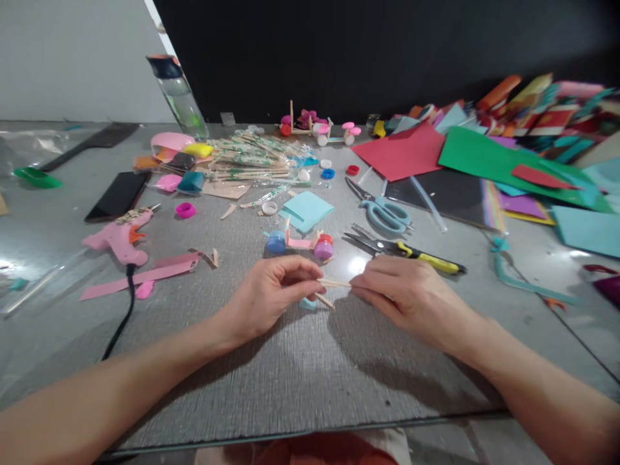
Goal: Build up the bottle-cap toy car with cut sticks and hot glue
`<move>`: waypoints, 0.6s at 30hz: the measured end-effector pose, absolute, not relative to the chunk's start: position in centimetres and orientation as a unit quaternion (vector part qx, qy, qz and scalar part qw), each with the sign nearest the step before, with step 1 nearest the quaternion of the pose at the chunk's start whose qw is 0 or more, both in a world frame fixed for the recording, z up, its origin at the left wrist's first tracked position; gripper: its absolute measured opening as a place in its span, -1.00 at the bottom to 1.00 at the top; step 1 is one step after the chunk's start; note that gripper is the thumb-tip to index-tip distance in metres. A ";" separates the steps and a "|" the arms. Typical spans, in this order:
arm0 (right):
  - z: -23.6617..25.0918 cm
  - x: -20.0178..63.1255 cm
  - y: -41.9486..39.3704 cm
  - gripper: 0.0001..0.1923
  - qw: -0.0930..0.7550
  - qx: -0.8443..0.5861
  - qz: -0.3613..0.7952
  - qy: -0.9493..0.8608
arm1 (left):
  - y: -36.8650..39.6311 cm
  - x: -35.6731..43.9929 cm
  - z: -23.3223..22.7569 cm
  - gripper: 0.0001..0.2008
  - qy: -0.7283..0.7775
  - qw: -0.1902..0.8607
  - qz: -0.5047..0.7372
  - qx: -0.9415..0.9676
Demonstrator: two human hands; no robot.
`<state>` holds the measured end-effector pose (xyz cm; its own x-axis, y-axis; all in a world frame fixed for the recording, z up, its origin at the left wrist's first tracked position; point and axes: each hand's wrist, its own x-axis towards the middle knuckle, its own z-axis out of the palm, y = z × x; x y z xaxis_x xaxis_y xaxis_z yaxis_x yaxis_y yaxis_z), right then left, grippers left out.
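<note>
My left hand (274,290) and my right hand (404,290) meet low over the grey table, each pinching one end of a thin wooden stick (335,283). A second stick end (325,301) pokes out below my left fingers, beside a small light-blue piece (307,303) that they partly hide. Just beyond the hands sits a small craft cart (300,242) of pink card with a blue bottle cap and a pink-and-red cap as wheels.
Yellow-handled pliers (411,253) and blue scissors (385,213) lie to the right of the cart. A pink glue gun (119,239) with a black cord lies left, near a phone (119,195). Wooden sticks, caps, a bottle (179,93) and coloured paper (494,158) fill the back.
</note>
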<state>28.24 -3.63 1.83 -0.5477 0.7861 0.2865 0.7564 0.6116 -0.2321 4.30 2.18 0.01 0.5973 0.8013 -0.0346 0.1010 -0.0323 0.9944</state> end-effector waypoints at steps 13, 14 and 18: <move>1.8 27.1 -3.5 -0.78 0.210 -0.441 0.149 -0.860 | 1.4 4.7 0.1 -0.90 0.351 0.633 0.264 0.637; 1.8 26.9 -3.5 -0.78 0.215 -0.444 0.171 -0.853 | 1.2 4.8 0.0 -0.91 0.347 0.637 0.267 0.635; 2.2 26.6 -3.6 -0.79 0.232 -0.453 0.224 -0.831 | 0.9 4.8 0.0 -0.91 0.316 0.668 0.279 0.613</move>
<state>26.64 -3.63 2.15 -0.4822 0.8568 0.1829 0.6487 0.4895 -0.5827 4.78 0.87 -0.02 0.6443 0.7605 -0.0806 0.0157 0.0922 0.9956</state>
